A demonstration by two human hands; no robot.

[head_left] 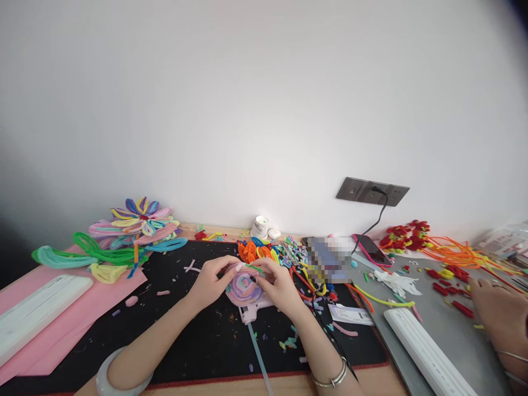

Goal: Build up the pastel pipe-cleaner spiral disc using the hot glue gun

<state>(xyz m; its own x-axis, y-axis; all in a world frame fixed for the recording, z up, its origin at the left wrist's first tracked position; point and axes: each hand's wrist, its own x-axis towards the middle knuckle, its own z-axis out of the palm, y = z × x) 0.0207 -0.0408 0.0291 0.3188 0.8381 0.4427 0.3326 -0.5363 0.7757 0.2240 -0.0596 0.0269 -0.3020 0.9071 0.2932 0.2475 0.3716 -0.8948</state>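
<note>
Both my hands hold a round spiral of fuzzy pipe cleaners [243, 287], mostly pink and purple, over the black mat [177, 341]. My left hand [215, 281] pinches its upper left edge. At its upper right edge, the fingers of my right hand [275, 281] are closed on it, near a short green strand. Just beneath the spiral lies a pale pink glue gun [248, 314], partly hidden, with a translucent glue stick [259, 355] running from it toward me.
Pipe-cleaner flowers [140, 220] and pink sheets [82, 330] lie left. Orange loops [247, 251], scraps, a paper cup [259, 226] and a pink-edged phone [373, 251] sit behind. A black cord crosses right of my arm. Another person's hand [493, 308] rests far right beside red pieces.
</note>
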